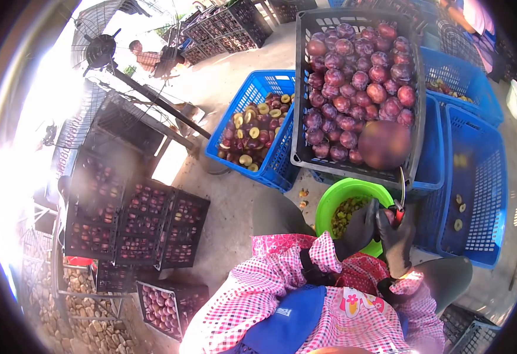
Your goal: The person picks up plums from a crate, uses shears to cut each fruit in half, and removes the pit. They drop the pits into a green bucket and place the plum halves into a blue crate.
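My right hand (399, 239), in a dark glove, is closed round the red handle of a small curved knife (403, 184). Its thin blade points up toward the crate. My left hand (360, 229), also gloved, presses against the right one with its fingers closed; what it holds is hidden. Both hands are above a bright green basin (324, 207) holding small yellow-brown pits or scraps (345, 213). Just beyond them a black crate (299, 88) is heaped with whole purple-red plums (353, 88). A large blurred brownish round patch covers its near right corner.
At left, a blue crate (216, 138) holds halved plums (252, 130). Another blue crate (487, 177) at right has a few halves on its bottom. Stacked black crates (134, 218) of plums and a stand fan (101, 51) are farther left. A person (149, 59) sits in back.
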A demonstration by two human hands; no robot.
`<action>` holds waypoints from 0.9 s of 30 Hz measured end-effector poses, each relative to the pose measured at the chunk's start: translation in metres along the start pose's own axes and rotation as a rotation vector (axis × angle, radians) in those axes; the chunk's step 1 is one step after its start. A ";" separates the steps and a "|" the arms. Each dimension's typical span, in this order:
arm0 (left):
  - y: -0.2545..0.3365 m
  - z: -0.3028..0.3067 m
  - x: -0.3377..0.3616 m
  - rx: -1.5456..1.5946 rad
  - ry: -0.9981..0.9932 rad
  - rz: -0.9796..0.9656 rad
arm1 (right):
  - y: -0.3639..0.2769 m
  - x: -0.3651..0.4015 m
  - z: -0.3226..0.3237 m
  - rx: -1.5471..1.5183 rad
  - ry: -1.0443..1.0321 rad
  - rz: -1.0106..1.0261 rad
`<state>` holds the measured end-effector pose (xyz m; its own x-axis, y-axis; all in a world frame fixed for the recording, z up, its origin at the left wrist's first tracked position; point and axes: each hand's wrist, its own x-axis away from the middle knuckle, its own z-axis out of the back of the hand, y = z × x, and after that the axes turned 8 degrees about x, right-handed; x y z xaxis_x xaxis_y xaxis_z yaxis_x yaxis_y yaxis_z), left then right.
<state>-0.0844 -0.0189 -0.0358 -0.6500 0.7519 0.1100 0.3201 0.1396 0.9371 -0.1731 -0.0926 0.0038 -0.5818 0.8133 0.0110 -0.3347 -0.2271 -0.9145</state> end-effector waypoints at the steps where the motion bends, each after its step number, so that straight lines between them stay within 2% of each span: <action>1: -0.007 0.002 -0.002 0.013 -0.030 0.028 | 0.006 0.000 0.001 -0.001 -0.001 -0.001; 4: -0.035 0.010 -0.007 0.019 -0.046 0.103 | 0.020 -0.003 -0.001 0.078 -0.033 -0.087; 5: -0.035 0.008 -0.009 -0.056 -0.031 0.022 | 0.023 -0.004 -0.003 0.145 0.026 -0.072; 7: -0.015 -0.001 -0.007 -0.090 -0.021 0.000 | 0.040 -0.003 -0.009 0.223 0.144 -0.037; 10: -0.019 -0.003 -0.014 -0.098 -0.011 -0.057 | 0.050 -0.004 -0.011 0.230 0.124 -0.120; 12: -0.022 0.001 -0.019 -0.071 -0.010 -0.080 | 0.052 -0.006 -0.011 0.241 0.138 -0.082; 14: -0.009 0.007 -0.020 -0.051 -0.165 0.285 | 0.047 -0.009 -0.010 0.185 0.116 -0.091; 15: -0.010 0.008 -0.021 -0.049 -0.163 0.294 | 0.041 -0.011 -0.007 0.187 0.111 -0.099; 17: -0.013 0.009 -0.023 -0.084 -0.184 0.273 | 0.030 -0.015 -0.002 0.130 -0.028 -0.156; 18: -0.016 0.008 -0.023 -0.082 -0.183 0.277 | 0.031 -0.017 -0.005 0.131 -0.031 -0.160; 20: -0.026 0.003 -0.025 -0.095 -0.037 0.088 | 0.035 -0.021 -0.012 0.069 0.108 -0.152; 23: -0.041 0.006 -0.026 -0.088 -0.022 0.071 | 0.032 -0.023 -0.013 0.037 0.120 -0.140; 27: -0.024 0.006 -0.029 -0.078 -0.067 0.146 | 0.033 -0.022 -0.012 0.081 0.085 -0.135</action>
<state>-0.0692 -0.0401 -0.0636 -0.5523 0.8022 0.2266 0.3511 -0.0228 0.9361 -0.1624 -0.1120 -0.0319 -0.4634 0.8811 0.0941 -0.4664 -0.1523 -0.8714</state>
